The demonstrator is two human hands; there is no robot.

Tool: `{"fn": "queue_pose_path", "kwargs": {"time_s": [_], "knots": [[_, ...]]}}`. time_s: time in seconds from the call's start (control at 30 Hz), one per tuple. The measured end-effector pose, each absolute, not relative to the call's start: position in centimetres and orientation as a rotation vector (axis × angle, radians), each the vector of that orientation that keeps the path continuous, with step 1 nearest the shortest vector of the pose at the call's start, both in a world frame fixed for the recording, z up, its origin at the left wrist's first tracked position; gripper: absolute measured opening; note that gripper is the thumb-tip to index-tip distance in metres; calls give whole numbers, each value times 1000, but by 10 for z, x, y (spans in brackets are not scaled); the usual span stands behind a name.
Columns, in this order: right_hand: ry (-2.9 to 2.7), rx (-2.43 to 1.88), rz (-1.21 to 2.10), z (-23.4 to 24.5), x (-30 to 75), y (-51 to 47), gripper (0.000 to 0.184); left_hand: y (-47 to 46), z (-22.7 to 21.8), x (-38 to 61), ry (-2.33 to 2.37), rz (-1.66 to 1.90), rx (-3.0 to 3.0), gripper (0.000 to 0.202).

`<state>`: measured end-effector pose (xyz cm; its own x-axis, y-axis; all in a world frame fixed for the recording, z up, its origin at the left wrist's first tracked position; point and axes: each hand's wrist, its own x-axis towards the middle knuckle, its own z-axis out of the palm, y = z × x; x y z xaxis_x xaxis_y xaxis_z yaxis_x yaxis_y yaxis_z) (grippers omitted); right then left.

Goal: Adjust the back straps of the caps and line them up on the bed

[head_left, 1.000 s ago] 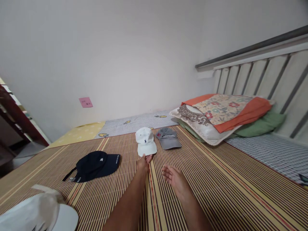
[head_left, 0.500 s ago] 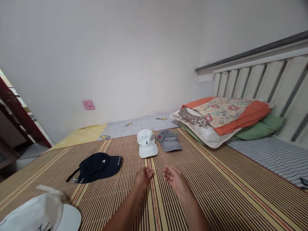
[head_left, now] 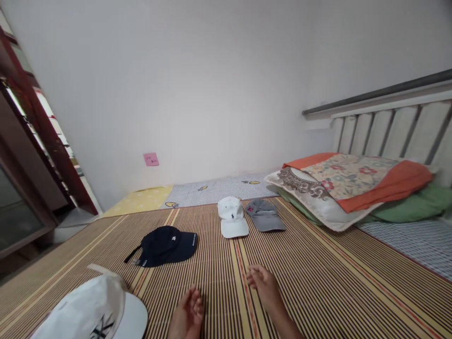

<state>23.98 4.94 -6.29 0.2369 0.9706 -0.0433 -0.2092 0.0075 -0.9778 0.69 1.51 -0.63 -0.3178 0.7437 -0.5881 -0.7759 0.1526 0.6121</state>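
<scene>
My left hand [head_left: 188,311] hovers low over the striped mat, palm turned inward, its fingers loosely curled with nothing in them. To its right and farther forward, my right hand [head_left: 264,283] is likewise unfilled, fingers a little bent and apart. Nearest to my left hand are a large white cap [head_left: 92,306] with a dark monogram at the lower left and a navy cap [head_left: 164,246] lying on its side. Beyond my right hand, a white cap [head_left: 231,216] with a small dark emblem sits beside a grey cap [head_left: 265,216] with a red patch.
The striped mat [head_left: 303,292] covers the bed. Stacked pillows [head_left: 303,193] with a floral orange cover [head_left: 356,174] lie at the right against a slatted headboard [head_left: 384,132]. A pink note [head_left: 151,159] is on the wall, and a dark red door frame [head_left: 56,127] stands at left.
The view has shifted left, so the caps appear farther right. My left hand has drawn back toward me and away from my right hand, which is slightly lower in view.
</scene>
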Motion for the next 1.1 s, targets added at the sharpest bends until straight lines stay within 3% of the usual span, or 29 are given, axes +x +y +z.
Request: {"fn": "queue_pose_path", "kwargs": {"time_s": [0.17, 0.47, 1.1], "knots": [[-1042, -1239, 975, -71, 229, 42, 24, 17, -18, -2, 1045, 1509, -141, 31], [-1194, -1323, 843, -83, 234, 46, 31, 10, -28, 25, 958, 1399, -139, 52], [-1351, -1434, 726, -97, 238, 49, 47, 1, -24, 32, 959, 1362, -159, 41]]}}
